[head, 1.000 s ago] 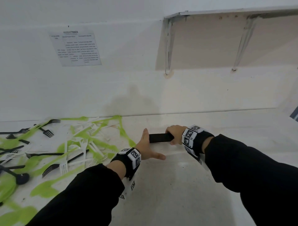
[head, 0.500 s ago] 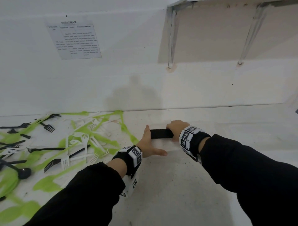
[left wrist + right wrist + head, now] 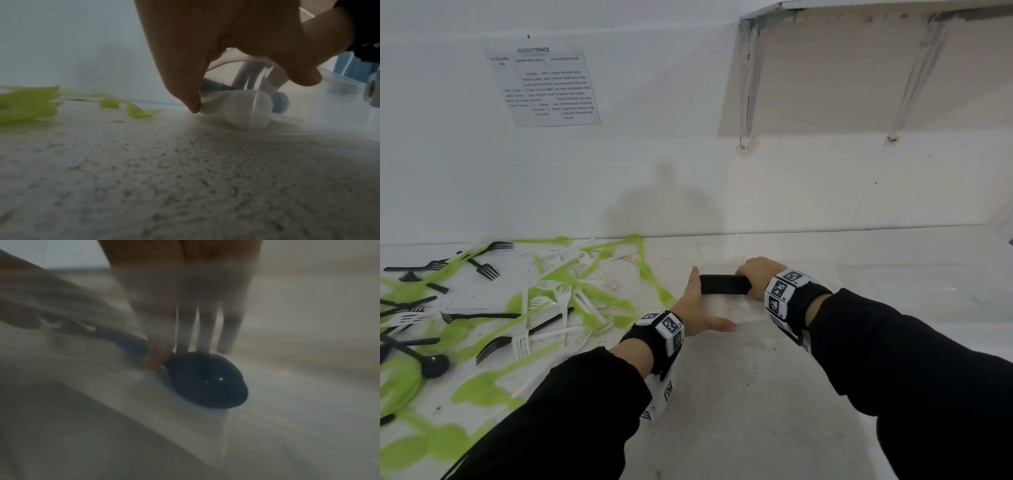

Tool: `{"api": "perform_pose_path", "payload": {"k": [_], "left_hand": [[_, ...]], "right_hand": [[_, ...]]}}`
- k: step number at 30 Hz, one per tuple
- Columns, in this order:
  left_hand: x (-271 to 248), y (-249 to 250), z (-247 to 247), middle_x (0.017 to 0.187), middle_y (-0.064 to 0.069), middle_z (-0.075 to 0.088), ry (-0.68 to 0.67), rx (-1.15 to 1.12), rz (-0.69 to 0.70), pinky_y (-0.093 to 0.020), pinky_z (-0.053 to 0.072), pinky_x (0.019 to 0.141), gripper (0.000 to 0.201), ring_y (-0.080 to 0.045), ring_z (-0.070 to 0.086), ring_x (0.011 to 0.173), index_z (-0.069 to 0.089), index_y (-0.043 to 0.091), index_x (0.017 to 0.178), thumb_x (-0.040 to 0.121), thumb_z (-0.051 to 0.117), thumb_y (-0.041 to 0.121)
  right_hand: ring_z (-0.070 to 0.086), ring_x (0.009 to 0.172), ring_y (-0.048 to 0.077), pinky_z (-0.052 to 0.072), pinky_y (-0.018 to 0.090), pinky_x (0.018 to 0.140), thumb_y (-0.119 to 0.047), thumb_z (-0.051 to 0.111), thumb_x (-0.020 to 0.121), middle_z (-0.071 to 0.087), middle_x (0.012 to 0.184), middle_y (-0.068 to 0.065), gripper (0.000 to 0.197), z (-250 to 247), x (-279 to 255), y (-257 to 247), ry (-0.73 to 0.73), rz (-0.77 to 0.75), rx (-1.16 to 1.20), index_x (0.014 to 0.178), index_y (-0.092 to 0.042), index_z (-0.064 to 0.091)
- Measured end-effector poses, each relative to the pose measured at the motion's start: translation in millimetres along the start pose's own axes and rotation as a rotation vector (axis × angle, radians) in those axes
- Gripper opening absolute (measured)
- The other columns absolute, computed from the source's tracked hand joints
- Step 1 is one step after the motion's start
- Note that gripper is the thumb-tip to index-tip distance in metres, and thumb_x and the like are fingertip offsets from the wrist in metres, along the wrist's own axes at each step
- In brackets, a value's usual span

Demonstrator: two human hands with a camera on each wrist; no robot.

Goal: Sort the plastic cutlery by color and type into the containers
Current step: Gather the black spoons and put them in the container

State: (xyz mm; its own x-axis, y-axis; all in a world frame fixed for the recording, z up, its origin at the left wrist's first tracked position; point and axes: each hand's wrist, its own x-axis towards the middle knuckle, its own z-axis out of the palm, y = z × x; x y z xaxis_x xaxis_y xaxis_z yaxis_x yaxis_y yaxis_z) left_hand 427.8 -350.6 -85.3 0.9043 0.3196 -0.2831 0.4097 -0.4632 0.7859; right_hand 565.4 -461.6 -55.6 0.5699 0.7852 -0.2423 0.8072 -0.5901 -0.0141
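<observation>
My right hand (image 3: 756,275) grips a black spoon (image 3: 724,284) by its bowl end and holds it down inside a clear plastic container (image 3: 751,318) on the counter. The right wrist view shows the glossy black spoon bowl (image 3: 205,379) under my fingertips (image 3: 183,344), blurred through the clear wall. My left hand (image 3: 698,306) lies open with straight fingers against the container's left side, thumb spread along its near edge. In the left wrist view the fingertip (image 3: 193,104) touches the clear container (image 3: 246,110).
A loose pile of green, white and black plastic forks and spoons (image 3: 517,301) covers the counter's left part; a green fork (image 3: 141,112) lies nearest. A white wall with a paper sheet (image 3: 548,85) and a shelf (image 3: 876,68) stands behind. Faint clear containers (image 3: 928,284) sit to the right.
Both hands stay at the container with the black spoon between them; they have edged slightly away from me, and the head view has shifted a little.
</observation>
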Motion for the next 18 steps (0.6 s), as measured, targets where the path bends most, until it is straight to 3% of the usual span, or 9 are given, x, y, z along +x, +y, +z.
{"api": "perform_pose_path", "payload": {"k": [3,8,11,14,18], "left_hand": [[0.5,-0.7,-0.1,0.157,0.001,0.001,-0.001,-0.013,-0.001,-0.016,0.017,0.104,0.136,-0.012,0.009,0.144,-0.024,0.012,0.146,0.065,0.085,0.028],[1.0,-3.6,-2.9,0.158,-0.001,0.005,-0.009,0.012,0.019,-0.014,0.016,0.103,0.135,-0.012,0.012,0.143,-0.021,0.010,0.147,0.065,0.085,0.025],[-0.2,-5.4,-3.5,0.158,-0.001,0.007,-0.041,0.008,0.009,-0.018,0.019,0.106,0.132,-0.015,0.016,0.143,-0.024,0.016,0.146,0.068,0.083,0.027],[-0.1,-6.8,-2.0,0.157,0.000,0.011,-0.042,-0.018,0.010,-0.014,0.022,0.100,0.129,-0.015,0.020,0.142,-0.025,0.017,0.145,0.072,0.081,0.024],[1.2,-9.6,-1.0,0.155,0.001,0.013,-0.045,-0.043,0.024,-0.010,0.022,0.096,0.128,-0.012,0.023,0.139,-0.027,0.016,0.144,0.074,0.079,0.021]], "right_hand": [[0.060,0.100,0.026,0.052,0.037,0.085,-0.014,0.060,0.079,0.061,0.106,0.006,0.032,-0.7,-0.9,0.5,-0.005,-0.008,0.007,0.111,-0.018,0.063],[0.057,0.103,0.025,0.049,0.035,0.080,-0.019,0.073,0.068,0.056,0.110,0.004,0.051,-2.3,-3.6,3.6,-0.016,0.016,-0.045,0.116,-0.023,0.057],[0.057,0.102,0.027,0.051,0.035,0.086,-0.017,0.067,0.075,0.058,0.110,0.008,0.040,-1.6,-4.0,1.2,-0.031,0.007,-0.072,0.115,-0.019,0.060],[0.051,0.110,0.028,0.049,0.037,0.089,-0.014,0.052,0.088,0.055,0.117,0.008,0.035,-1.3,-3.8,-0.5,-0.034,0.028,-0.096,0.122,-0.018,0.057],[0.052,0.108,0.025,0.046,0.036,0.087,-0.019,0.052,0.088,0.056,0.115,0.004,0.033,-1.8,-7.2,1.0,0.024,0.014,-0.103,0.120,-0.023,0.056]]}}
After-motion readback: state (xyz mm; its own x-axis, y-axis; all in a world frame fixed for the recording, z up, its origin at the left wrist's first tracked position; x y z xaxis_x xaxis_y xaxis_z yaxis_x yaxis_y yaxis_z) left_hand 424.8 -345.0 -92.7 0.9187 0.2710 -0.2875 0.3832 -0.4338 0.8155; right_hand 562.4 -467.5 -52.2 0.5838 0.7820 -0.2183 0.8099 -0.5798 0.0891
